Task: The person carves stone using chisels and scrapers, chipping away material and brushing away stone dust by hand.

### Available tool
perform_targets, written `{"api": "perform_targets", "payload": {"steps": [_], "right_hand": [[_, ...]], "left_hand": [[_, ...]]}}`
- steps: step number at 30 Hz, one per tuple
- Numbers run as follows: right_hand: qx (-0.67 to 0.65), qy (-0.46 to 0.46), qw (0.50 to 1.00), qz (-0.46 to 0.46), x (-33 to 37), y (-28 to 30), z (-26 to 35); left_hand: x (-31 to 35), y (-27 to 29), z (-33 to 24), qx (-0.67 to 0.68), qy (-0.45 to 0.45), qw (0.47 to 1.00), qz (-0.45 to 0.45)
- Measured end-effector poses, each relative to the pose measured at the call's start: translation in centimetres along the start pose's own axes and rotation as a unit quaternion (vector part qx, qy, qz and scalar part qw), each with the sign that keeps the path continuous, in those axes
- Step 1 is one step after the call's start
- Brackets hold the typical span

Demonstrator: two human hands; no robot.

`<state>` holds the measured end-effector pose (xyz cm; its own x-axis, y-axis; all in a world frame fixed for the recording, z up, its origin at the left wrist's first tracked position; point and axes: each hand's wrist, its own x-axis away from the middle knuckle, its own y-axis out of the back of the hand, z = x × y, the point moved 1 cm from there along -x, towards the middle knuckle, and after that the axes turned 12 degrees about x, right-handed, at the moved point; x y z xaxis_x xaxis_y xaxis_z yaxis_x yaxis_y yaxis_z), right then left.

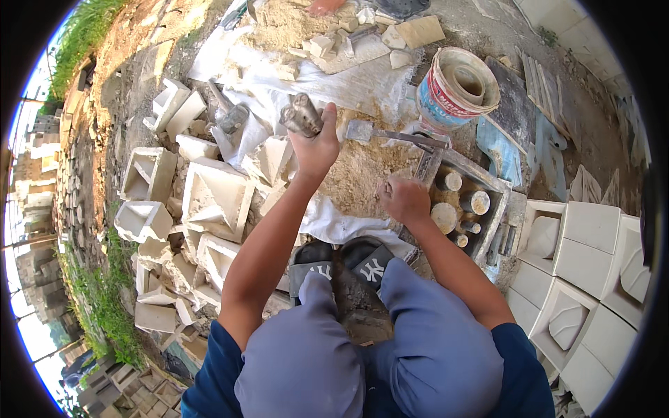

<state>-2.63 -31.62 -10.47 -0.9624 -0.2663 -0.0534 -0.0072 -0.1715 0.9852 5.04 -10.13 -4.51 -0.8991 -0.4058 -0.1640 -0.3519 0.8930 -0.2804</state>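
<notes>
My left hand [315, 148] is raised over the sand, wrapped round a grey, lumpy piece [301, 115] that looks like short cylinders joined side by side. My right hand [406, 200] is curled closed beside the left wall of a grey rectangular mold box [500, 182]; whatever its fingers hold, if anything, is hidden. Inside the box stand several round cylinders [444, 217] of different widths. Beyond my right hand, a tool with a square block head [359, 130] and a flat bar handle lies across the sand [359, 177], its far end at the box's corner.
A red, white and blue bucket [446, 87] stands beyond the box. Pale hollow cast blocks [217, 198] are heaped on the left; more are stacked [589, 226] on the right. A mallet [232, 117] lies on white sheeting [300, 87]. Another person's hand [324, 7] shows at the top.
</notes>
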Motion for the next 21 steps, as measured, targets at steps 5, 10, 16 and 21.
{"api": "perform_targets", "payload": {"steps": [5, 10, 16, 21], "right_hand": [[-0.001, -0.014, 1.000, -0.016, 1.0, 0.5, -1.8], [-0.016, 0.006, 1.000, 0.002, 0.8, 0.6, -0.5], [-0.022, 0.000, 0.999, -0.031, 0.8, 0.7, -1.4], [0.002, -0.003, 1.000, -0.006, 0.7, 0.3, -0.7]], "left_hand": [[3.3, -4.0, -5.2, 0.030, 0.059, 0.998, 0.001], [4.1, -2.3, -1.9, -0.054, 0.004, 0.998, 0.041], [6.1, -2.5, -5.1, 0.074, 0.061, 0.995, 0.030], [4.6, -1.8, -4.9, 0.025, 0.088, 0.996, -0.008]]}}
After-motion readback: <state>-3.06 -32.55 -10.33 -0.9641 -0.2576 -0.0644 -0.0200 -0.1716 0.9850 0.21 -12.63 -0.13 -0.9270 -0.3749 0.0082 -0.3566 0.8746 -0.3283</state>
